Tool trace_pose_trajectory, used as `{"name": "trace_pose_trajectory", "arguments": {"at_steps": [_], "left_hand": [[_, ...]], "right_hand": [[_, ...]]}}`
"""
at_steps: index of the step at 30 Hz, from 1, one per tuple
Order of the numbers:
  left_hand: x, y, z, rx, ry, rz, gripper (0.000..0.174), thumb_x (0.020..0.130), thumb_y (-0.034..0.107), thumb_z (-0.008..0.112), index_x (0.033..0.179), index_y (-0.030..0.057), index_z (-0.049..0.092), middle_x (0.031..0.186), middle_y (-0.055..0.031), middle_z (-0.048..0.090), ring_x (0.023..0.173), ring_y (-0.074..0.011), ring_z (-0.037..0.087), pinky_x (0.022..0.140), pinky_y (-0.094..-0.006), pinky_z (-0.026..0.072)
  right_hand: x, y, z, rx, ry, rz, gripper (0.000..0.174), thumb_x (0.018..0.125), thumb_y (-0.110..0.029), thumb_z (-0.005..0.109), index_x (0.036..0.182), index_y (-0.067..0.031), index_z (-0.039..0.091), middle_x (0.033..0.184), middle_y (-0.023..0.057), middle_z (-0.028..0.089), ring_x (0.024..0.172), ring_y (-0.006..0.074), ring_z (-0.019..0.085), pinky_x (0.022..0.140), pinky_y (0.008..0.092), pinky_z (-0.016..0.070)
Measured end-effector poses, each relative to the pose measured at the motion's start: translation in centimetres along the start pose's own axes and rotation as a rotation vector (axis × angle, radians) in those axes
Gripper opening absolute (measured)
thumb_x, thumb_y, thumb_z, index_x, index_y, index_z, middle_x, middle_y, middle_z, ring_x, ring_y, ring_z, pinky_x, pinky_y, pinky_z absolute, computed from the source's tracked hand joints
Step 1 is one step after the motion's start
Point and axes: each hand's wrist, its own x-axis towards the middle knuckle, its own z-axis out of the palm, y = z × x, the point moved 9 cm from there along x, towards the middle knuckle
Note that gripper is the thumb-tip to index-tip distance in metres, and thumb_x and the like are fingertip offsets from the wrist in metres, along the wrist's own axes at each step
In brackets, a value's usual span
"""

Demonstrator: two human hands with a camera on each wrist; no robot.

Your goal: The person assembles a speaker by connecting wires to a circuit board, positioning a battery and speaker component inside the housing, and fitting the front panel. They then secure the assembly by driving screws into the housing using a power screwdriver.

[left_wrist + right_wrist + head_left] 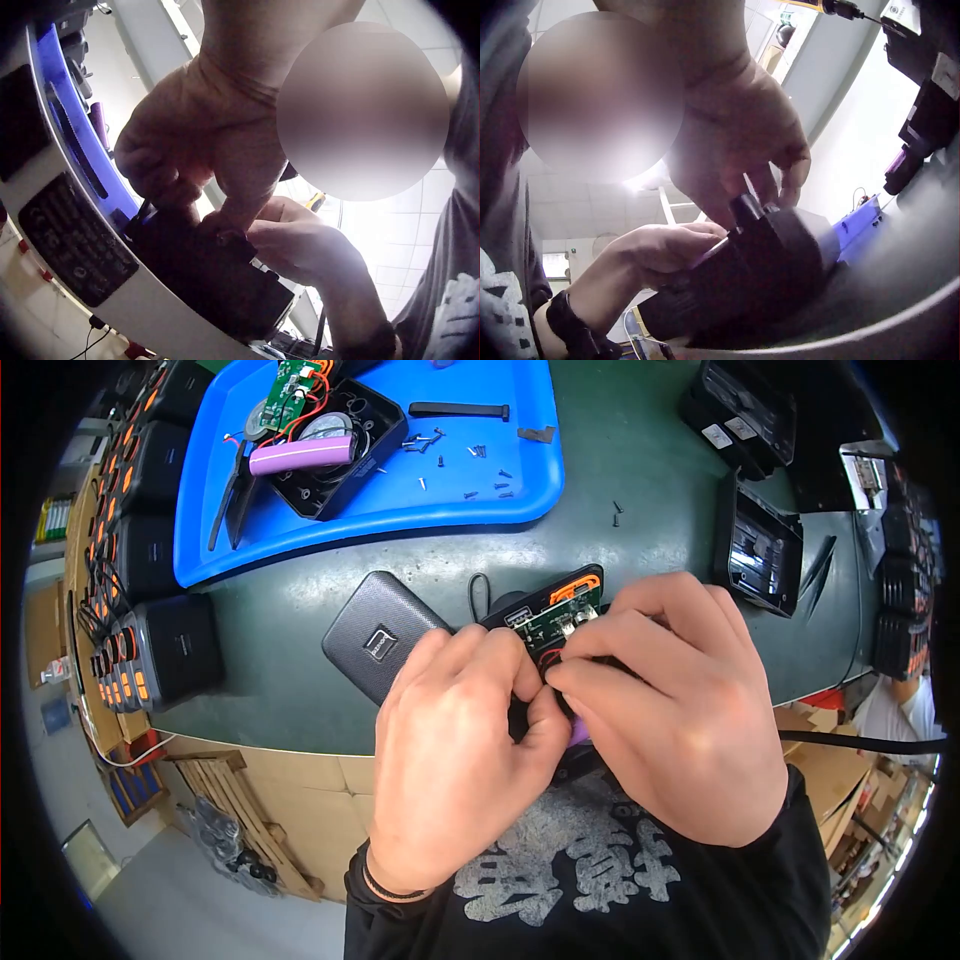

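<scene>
In the head view a black casing (540,595) with an orange-edged port panel stands on the table, its green circuit board (545,626) exposed. My left hand (460,750) grips the casing from the left, thumb and index finger bent over its opening. My right hand (690,710) pinches with thumb and index finger at the red wires (549,657) below the board; the fingertips partly hide what lies between them. Part of a purple cell (580,732) shows under the right hand. Beside the left hand lies a black textured cover (372,625). The casing's dark outer side (202,270) fills the lower left wrist view.
A blue tray (380,538) at the back holds an opened black unit (345,485), a purple cell (300,456), a strap (460,410) and several screws (505,485). Finished-looking black units (165,645) line the left edge. Open black housings (762,550) stand at right, near loose screws (617,513).
</scene>
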Motion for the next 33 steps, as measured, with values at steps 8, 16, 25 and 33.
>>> {"name": "trace_pose_trajectory", "arguments": {"at_steps": [8, 16, 25, 33], "left_hand": [[-0.2, 0.0, 0.2, 0.015, -0.013, 0.014, 0.017, 0.071, 0.001, 0.069, 0.076, 0.0044, 0.053, 0.074, -0.0103, 0.056, 0.072, -0.0323, 0.055, 0.066, -0.0417, 0.0474], [-0.5, 0.3, 0.3, 0.011, -0.004, 0.050, 0.017, 0.072, -0.001, 0.069, 0.078, 0.0031, 0.053, 0.076, -0.0116, 0.054, 0.073, -0.0326, 0.053, 0.067, -0.0416, 0.0458], [-1.1, 0.6, -0.1, -0.027, -0.010, 0.083, 0.017, 0.077, -0.003, 0.069, 0.085, 0.0027, 0.056, 0.081, -0.0114, 0.055, 0.075, -0.0325, 0.052, 0.068, -0.0413, 0.0447], [-1.5, 0.8, -0.7, -0.051, 0.061, 0.083, 0.016, 0.074, -0.008, 0.067, 0.084, 0.0012, 0.058, 0.077, -0.0085, 0.057, 0.070, -0.0261, 0.053, 0.065, -0.0369, 0.0424]], "right_hand": [[-1.2, 0.2, 0.7, 0.042, -0.060, -0.061, 0.037, 0.061, -0.008, 0.075, 0.097, -0.0034, 0.072, 0.106, 0.0036, 0.067, 0.100, 0.0277, 0.060, 0.082, 0.0395, 0.0474], [-1.4, 0.9, 1.2, 0.091, -0.112, -0.063, 0.045, 0.060, -0.017, 0.079, 0.103, -0.0047, 0.073, 0.112, 0.0022, 0.067, 0.105, 0.0284, 0.058, 0.083, 0.0407, 0.0480], [-1.2, 0.6, 1.0, 0.028, -0.113, -0.107, 0.044, 0.062, -0.019, 0.079, 0.103, -0.0046, 0.073, 0.112, 0.0022, 0.066, 0.105, 0.0284, 0.058, 0.083, 0.0418, 0.0487], [-1.3, 0.4, 0.7, 0.079, -0.097, -0.116, 0.043, 0.063, -0.020, 0.078, 0.102, -0.0027, 0.072, 0.112, 0.0072, 0.064, 0.103, 0.0295, 0.059, 0.082, 0.0421, 0.0496]]}}
